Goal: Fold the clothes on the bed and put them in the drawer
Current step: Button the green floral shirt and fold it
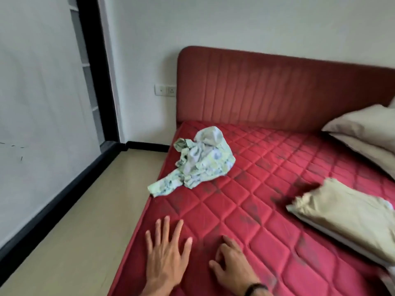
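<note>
Head view: a crumpled garment (201, 160) in pale green-and-white print lies bunched on the red quilted mattress (245, 210), near the bed's left edge and not far from the padded headboard (277, 90). One loose end trails toward the edge. It looks like thin, light cloth, soft and limp, so it should lift with no effort but will sag and tangle rather than keep a shape. A good hold would likely be a pinch on the trailing end or on a hem or seam, then a shake to open it flat.

The left hand (165, 255) hovers low over the mattress with its fingers (177, 229) spread and straight, holding nothing. The right hand (232, 267) is beside it, fingers loosely curled, empty. Both are well short of the garment. Beige pillows (342, 218) lie to the right. No drawer shows.
</note>
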The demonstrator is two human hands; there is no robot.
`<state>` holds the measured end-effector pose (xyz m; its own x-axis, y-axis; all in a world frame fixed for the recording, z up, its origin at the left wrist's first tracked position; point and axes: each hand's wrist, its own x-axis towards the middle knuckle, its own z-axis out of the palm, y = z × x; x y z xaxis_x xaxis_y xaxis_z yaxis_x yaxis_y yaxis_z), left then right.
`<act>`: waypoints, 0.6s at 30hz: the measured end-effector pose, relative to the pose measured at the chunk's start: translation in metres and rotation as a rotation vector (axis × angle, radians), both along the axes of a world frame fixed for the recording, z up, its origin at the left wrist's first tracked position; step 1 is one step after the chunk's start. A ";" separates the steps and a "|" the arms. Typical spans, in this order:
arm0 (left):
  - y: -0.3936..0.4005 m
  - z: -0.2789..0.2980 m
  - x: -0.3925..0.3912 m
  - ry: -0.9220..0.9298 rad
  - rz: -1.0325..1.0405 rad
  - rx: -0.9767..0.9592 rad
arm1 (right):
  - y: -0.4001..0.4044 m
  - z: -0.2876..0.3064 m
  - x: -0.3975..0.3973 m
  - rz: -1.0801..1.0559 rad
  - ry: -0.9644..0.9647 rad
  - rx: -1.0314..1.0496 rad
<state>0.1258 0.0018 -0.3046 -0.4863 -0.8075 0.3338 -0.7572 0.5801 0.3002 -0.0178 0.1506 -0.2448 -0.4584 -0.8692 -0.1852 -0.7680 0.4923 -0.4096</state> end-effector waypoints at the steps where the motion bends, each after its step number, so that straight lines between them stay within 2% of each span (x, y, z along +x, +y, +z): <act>1: -0.018 -0.006 -0.013 0.058 0.047 -0.030 | -0.042 0.001 -0.011 0.001 0.020 -0.052; 5: -0.062 -0.006 -0.050 0.120 0.116 -0.029 | -0.182 0.004 -0.044 -0.092 0.081 -0.222; 7: -0.090 -0.009 -0.063 0.098 0.117 -0.037 | -0.245 -0.003 -0.065 -0.121 0.031 -0.160; 9: -0.106 -0.004 -0.075 0.108 0.102 -0.055 | -0.272 -0.007 -0.085 -0.214 0.009 -0.124; 12: -0.118 -0.007 -0.081 0.133 0.106 -0.040 | -0.270 -0.019 -0.088 -0.307 -0.121 -0.277; 15: -0.115 0.000 -0.075 0.234 -0.002 -0.058 | -0.219 -0.007 -0.073 -0.305 -0.246 -0.281; 18: -0.099 0.006 -0.063 0.477 -0.168 -0.077 | -0.133 0.001 -0.034 -0.221 -0.167 -0.202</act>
